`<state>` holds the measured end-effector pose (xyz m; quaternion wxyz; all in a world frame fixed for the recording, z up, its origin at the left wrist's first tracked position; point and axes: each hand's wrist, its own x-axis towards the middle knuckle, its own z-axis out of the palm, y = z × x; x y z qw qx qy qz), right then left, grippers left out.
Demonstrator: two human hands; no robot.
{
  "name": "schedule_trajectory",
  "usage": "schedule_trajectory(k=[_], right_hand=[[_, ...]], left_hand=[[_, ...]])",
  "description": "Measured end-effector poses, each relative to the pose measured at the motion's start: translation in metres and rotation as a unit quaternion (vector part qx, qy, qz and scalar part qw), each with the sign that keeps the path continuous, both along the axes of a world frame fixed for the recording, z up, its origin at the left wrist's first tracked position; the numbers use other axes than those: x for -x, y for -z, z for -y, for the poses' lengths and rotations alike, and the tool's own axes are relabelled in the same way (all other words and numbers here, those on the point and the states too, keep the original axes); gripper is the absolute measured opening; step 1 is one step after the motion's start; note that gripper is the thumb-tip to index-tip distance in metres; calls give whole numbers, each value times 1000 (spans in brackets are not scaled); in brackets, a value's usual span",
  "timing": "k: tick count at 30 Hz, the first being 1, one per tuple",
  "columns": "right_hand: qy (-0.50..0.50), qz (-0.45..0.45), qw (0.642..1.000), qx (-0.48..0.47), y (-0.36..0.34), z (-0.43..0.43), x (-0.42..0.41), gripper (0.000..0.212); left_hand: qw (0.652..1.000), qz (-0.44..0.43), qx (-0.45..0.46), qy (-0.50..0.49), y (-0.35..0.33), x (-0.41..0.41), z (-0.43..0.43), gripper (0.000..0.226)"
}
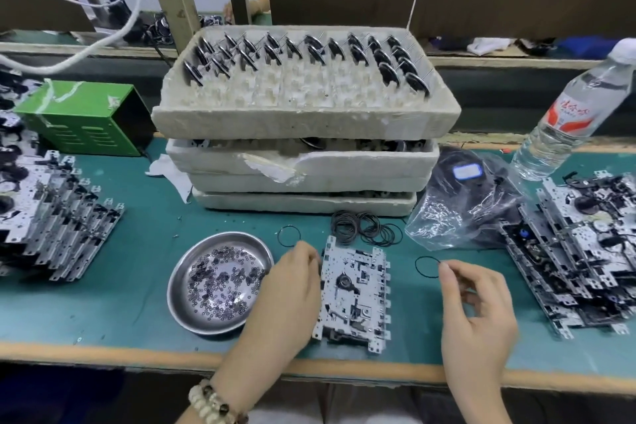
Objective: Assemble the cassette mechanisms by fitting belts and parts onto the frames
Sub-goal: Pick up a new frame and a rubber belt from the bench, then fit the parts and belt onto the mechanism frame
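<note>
So this looks like mid-batch, nowhere near done imo. One frame [354, 293] lies flat on the counter [137, 286] right in front of the person, and I can't see a belt fitted on it yet. The right hand [478, 313] has its grip pinching a thin black belt [426, 267] between thumb and forefinger, held just right of the frame, not touching it. The left hand [292, 286] sits at the frame's left edge with fingers curled against it; I can't tell if that grip actually clamps the frame. There are stacks of frames on the left [58, 210] and on the right [578, 258], and I honestly can't tell which pile is finished. Supplies: a heap of belts [364, 227] just behind the frame, a steel dish [179, 286] of tiny washers to its left, and foam trays [303, 113] half full of wheels [309, 48]. A crinkly plastic bag [471, 203] and a water bottle [568, 113] crowd the right side, but nothing blocks the frame itself.
</note>
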<state>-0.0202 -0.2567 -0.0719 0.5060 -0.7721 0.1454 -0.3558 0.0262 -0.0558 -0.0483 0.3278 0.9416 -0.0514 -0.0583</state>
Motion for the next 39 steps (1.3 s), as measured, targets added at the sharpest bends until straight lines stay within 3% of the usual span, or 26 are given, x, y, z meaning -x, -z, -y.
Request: schedule_trajectory(k=[2,3,5,10,14,21,25,39], right_hand=[[-9,-7,1000,-3,-1,-1,0,9],[-10,-10,1000,-5,-1,-2,0,9],[-13,-12,1000,-7,-1,-2,0,9],[-19,-16,999,-23,-1,-3,1,7],[-14,-18,999,-33,0,-2,1,8],[11,-12,997,-73,3,2,1,9],[16,-17,996,-86,6,3,1,12],[16,-6,997,-74,2,0,0,17]], left_hand=[[989,16,-141,45,-10,-3,2,22],[984,25,-170,50,-20,-8,2,25],[988,63,-135,51,-50,-19,4,28],[985,138,55,92,-140,-59,21,25],[972,219,63,51,-183,-120,50,30],[995,92,-44,19,-191,-211,76,16],[998,28,-28,38,-186,-223,78,19],[992,66,-104,42,-191,-217,94,28]])
